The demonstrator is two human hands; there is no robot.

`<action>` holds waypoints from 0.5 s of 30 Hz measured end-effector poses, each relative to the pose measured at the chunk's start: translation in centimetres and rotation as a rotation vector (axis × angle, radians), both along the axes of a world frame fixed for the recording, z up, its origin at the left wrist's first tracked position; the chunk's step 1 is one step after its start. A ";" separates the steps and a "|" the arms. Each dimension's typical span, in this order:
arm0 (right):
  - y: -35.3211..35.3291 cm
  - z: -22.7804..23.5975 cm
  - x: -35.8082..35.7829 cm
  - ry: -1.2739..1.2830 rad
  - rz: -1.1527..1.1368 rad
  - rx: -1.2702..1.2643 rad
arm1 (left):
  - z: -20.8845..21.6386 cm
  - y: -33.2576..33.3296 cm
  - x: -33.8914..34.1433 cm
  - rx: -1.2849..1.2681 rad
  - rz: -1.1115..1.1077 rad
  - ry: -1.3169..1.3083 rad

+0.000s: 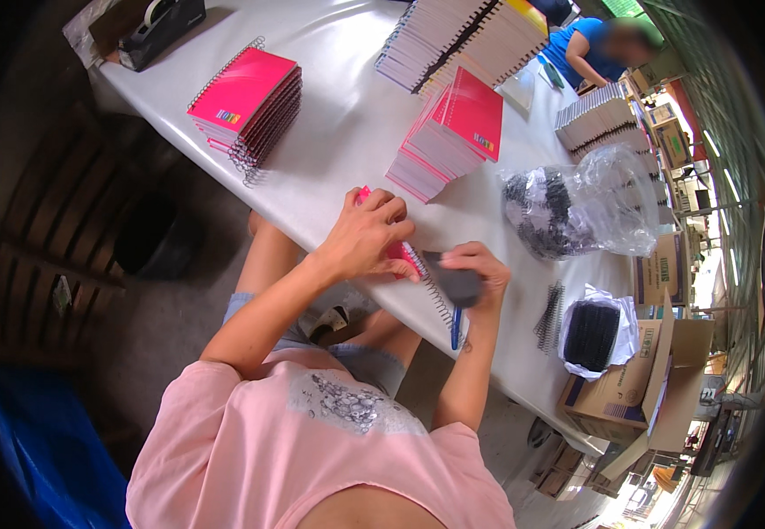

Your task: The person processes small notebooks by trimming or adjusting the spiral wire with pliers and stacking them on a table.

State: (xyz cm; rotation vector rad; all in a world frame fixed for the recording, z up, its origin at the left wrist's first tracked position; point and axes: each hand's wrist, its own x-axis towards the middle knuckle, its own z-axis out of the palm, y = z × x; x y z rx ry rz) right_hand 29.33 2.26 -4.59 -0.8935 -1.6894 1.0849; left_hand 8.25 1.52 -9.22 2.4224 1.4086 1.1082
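My left hand (369,229) grips a pink notebook (400,256) at the table's near edge, fingers bent over its cover. A dark wire coil (435,295) runs along the notebook's edge and sticks out beyond it toward my right side. My right hand (481,264) is closed on a dark grey pad (457,280) beside the coil; the pad is blurred, and whether it touches the coil I cannot tell. A slim blue tool (456,328) lies under the coil's free end, close to my right wrist.
Coil-bound pink notebooks (250,97) are stacked at left, a loose pink stack (457,128) ahead. A clear bag of coils (568,203), loose coils (548,317), a black bundle (592,335) and an open carton (616,388) are at right. A tape dispenser (160,31) and another person (590,53) are farther off.
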 end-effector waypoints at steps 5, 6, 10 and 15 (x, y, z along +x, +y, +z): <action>0.6 0.0 -0.4 -0.331 -0.108 0.056 | 0.3 0.0 -0.2 0.011 -0.010 -0.035; 0.6 0.1 -0.1 -0.171 -0.168 -0.025 | 0.3 0.2 -0.1 -0.002 -0.019 -0.100; 0.5 0.2 -2.2 -0.427 -0.066 0.092 | -0.4 0.2 -0.6 0.004 -0.041 -0.224; 0.3 0.4 -1.8 -0.065 0.084 -0.024 | -2.9 0.9 -0.8 -0.081 -0.051 -0.529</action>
